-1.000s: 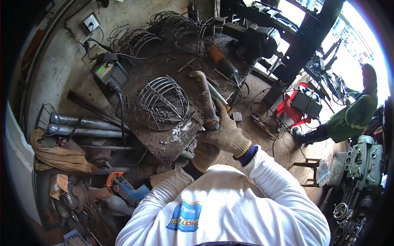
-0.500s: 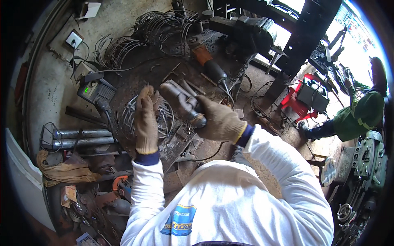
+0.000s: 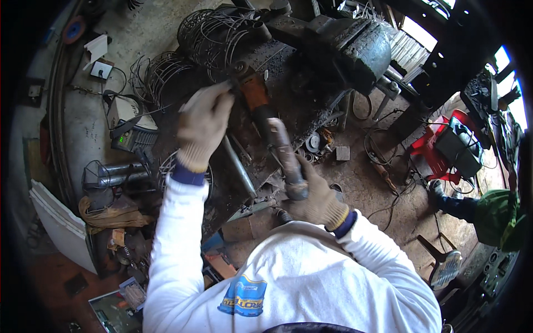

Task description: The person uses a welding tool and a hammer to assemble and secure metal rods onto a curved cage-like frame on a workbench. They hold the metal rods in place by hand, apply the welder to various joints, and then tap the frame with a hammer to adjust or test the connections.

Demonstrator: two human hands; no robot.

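Note:
My left hand, in a beige knit glove, reaches over the bench with fingers stretched out, blurred by motion. Its fingertips are near the head of an orange and black angle grinder lying on the bench; whether they touch it I cannot tell. Nothing shows in that hand. My right hand, gloved alike, is closed around the lower end of a thick worn rod-like tool. Its upper end points away from me, across the grinder's black body in this view. Between my hands a grey metal pipe lies on the bench.
Coils of wire lie at the bench's far left, near a welding machine. A large vise stands at the far right. Cables trail over the floor beside a red chair. A person in green is at the right.
My left hand has moved forward toward the grinder, its fingers tilting to the right. My right hand has shifted slightly right and nearer me, still holding the tool. The view has shifted.

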